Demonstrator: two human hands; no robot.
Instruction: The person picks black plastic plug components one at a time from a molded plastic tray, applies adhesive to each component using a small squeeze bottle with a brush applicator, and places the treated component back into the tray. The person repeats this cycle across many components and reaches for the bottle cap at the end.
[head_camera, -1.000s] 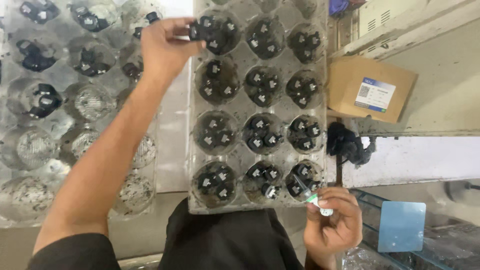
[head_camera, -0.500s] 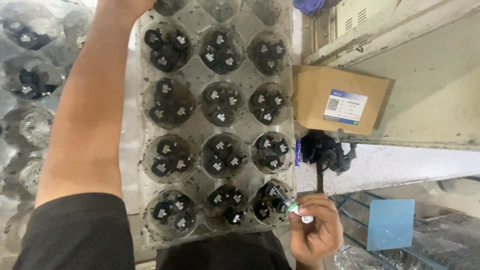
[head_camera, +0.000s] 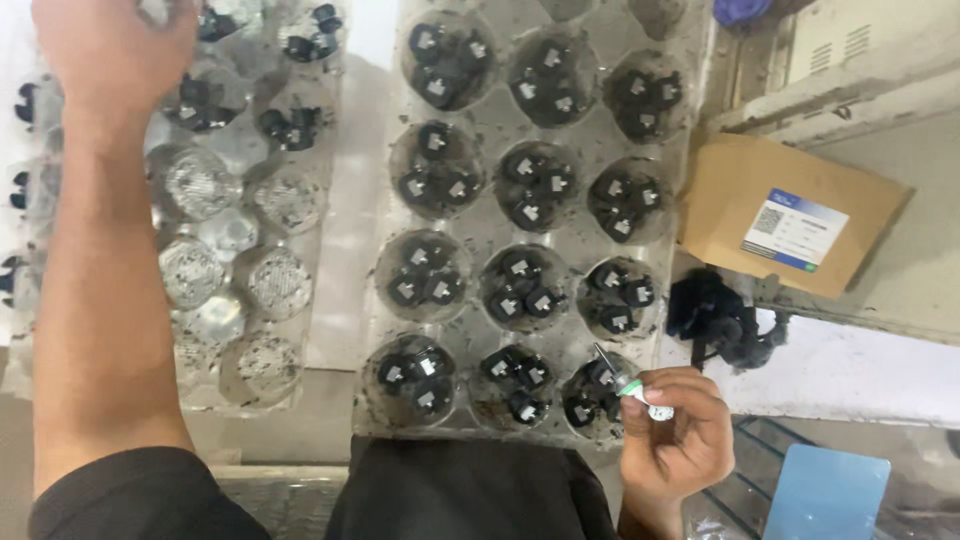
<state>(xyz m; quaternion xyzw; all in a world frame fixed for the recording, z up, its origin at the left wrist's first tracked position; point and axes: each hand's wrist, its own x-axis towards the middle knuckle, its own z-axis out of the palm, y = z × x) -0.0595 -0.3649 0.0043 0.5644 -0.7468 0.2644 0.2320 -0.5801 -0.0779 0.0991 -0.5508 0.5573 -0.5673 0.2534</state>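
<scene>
The person is standing over two clear moulded plastic trays lying side by side on the worktop, and the work looks to be mid-way: parts are being handled one cup at a time. The right hand is closing its grip on a small pen-like tool with a green collar and a thin metal tip, the tip hanging just over the cup at the near right corner of the full tray. That tray is holding small black plastic parts with pale square faces, several to each round cup. The left hand is reaching to the far edge of the second tray, knuckles up, so I cannot tell whether its grip is holding anything (the fingers are curling out of sight). That tray is mostly showing bare, ribbed, glinting cups. I judge the next move calls for a steady, fine aim of the tip into one crowded cup. A cardboard box is sitting beyond the right edge
</scene>
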